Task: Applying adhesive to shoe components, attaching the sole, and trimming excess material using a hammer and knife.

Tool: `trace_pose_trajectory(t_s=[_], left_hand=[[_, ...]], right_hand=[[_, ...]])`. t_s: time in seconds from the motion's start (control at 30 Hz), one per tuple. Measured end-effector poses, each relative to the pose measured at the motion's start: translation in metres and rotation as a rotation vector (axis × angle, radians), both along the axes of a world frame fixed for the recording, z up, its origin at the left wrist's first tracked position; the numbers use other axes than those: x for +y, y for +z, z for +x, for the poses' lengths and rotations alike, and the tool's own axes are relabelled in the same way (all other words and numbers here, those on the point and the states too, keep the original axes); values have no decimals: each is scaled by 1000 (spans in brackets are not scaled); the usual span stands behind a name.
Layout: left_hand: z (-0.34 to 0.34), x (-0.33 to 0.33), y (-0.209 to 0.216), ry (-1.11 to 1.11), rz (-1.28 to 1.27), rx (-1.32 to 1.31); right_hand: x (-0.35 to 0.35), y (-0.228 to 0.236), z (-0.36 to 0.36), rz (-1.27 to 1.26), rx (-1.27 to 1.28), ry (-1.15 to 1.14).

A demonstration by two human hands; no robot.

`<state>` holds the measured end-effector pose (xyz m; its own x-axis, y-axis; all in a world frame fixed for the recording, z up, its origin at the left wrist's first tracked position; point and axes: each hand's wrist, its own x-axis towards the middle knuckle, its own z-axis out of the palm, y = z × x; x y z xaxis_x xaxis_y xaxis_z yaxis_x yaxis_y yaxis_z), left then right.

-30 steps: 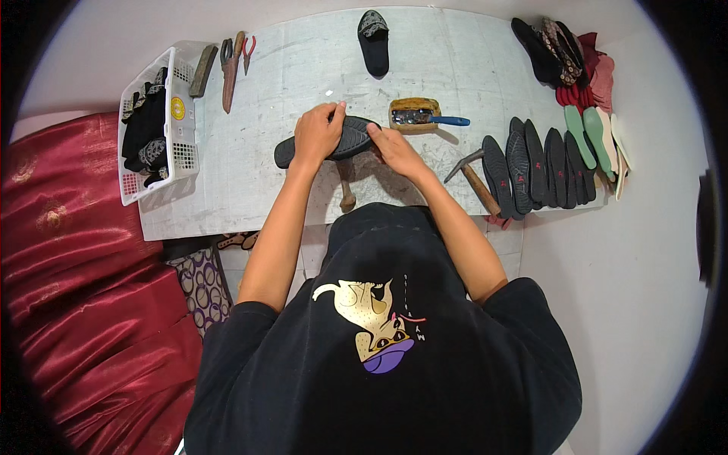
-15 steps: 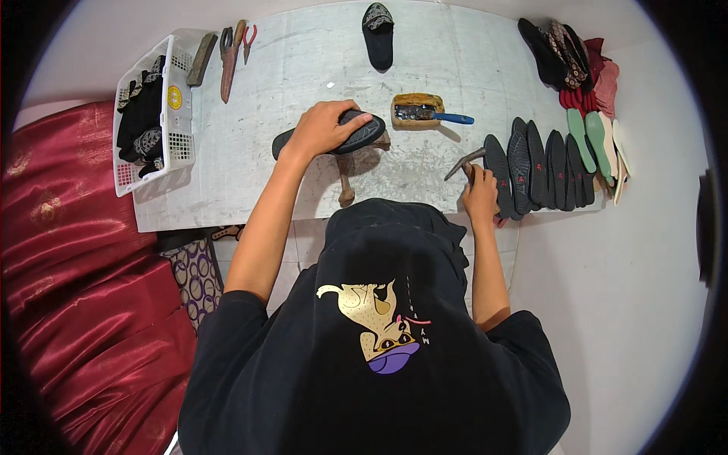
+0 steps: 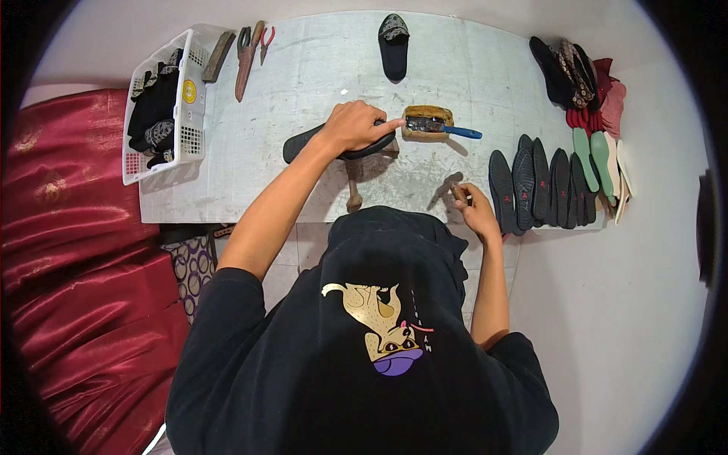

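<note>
My left hand [image 3: 353, 127] lies over a black slipper [image 3: 301, 144] whose ribbed sole faced up a moment ago, gripping it with the thumb stretched along its right end. Beneath the slipper stands a brown cobbler's anvil [image 3: 353, 196], partly hidden by the slipper and my forearm. At the front right of the table, my right hand [image 3: 479, 214] is closed round the brown handle of a hammer [image 3: 459, 192], held just above the surface. The hammer's head cannot be made out now. Right of the slipper sits a yellowish glue container [image 3: 415, 111] with a blue-handled brush [image 3: 461, 133] across it.
Several black soles [image 3: 523, 186] line the right side, beside green and cream insoles [image 3: 603, 163]. Dark and red uppers [image 3: 565, 72] lie behind them. A finished slipper [image 3: 393, 53] is at the back. A white basket [image 3: 193, 114], scissors [image 3: 243, 64] and red pliers [image 3: 265, 43] stand left.
My right hand has turned the hammer, so its head, seen earlier, no longer shows. My left thumb has stretched toward the glue container. The whole view has shifted slightly.
</note>
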<state>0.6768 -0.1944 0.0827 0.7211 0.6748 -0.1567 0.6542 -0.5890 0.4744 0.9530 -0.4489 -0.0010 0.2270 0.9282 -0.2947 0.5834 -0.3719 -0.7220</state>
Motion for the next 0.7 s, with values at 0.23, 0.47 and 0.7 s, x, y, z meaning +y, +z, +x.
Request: trace_pose_trajectory(t_s=[0.23,0.47,0.7], left_hand=[[-8,11,-11,573,11,-63],[-8,9,-10,544,32,-15],[-8,6,-13,595,67,-20]], right_hand=[[31,89,-58,36,803,-121],[86,144,-108,241,819,-235],[131,123,-144,544,515,-260]])
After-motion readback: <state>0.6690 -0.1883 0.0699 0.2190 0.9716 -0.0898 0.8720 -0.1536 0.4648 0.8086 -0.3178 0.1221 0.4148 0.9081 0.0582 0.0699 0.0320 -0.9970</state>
